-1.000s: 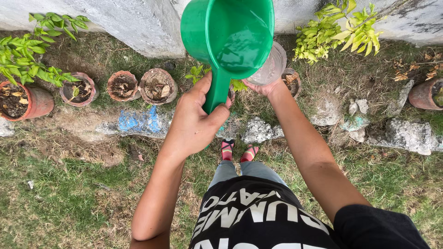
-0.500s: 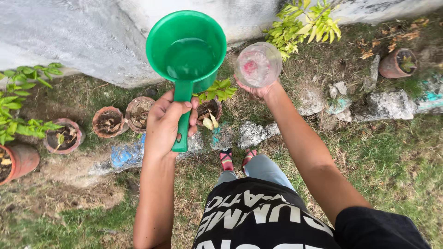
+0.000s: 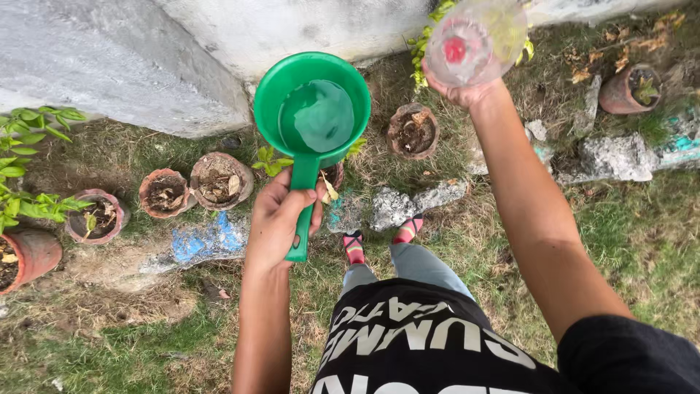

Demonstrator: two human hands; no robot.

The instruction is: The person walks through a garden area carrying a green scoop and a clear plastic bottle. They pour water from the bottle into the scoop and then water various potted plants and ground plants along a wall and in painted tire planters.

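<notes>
In the middle of the frame, the left hand (image 3: 275, 222) has its fingers wrapped tight around the handle of a green scoop (image 3: 312, 117) with water in it. At the upper right, the right hand (image 3: 461, 91) grips a clear bottle (image 3: 474, 40) above the clay pots (image 3: 221, 180)

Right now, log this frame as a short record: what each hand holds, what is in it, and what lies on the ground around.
left hand: grip closed on the handle of a green plastic dipper
dipper contents: water, partly filling the bowl
right hand: raised, holding a clear plastic bottle, seen end-on with a red spot showing inside
ground: grass with a row of clay pots along a pale wall
plants: leafy green shrub at far left
other: broken stones near the person's feet
</notes>
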